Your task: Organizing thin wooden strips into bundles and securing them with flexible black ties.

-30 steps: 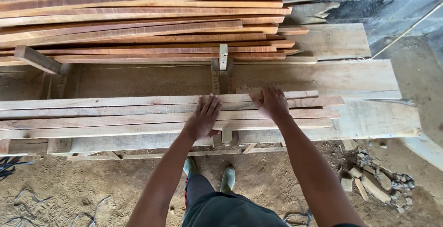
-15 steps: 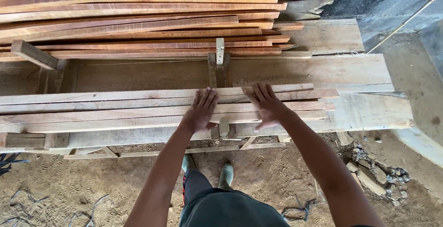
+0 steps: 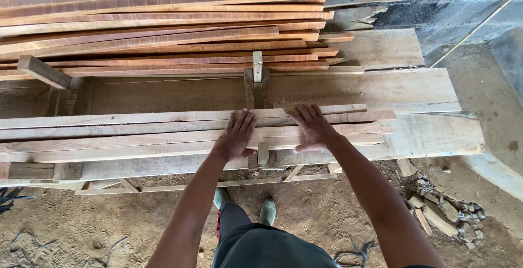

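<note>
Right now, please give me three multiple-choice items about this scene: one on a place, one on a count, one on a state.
1. Where does the reddish plank stack lie?
A. beyond the pale planks
B. on the ground
C. under the feet

2. How many hands touch the pale planks?
A. none
B. one
C. two

3. How are the hands?
A. fists
B. flat, fingers spread
C. gripping a tool

Key: 1 A, it lies further from the person; 2 C, left hand and right hand both rest there; 3 B, palms lie open.

Bare forearms, dark shorts, greenish shoes.
</note>
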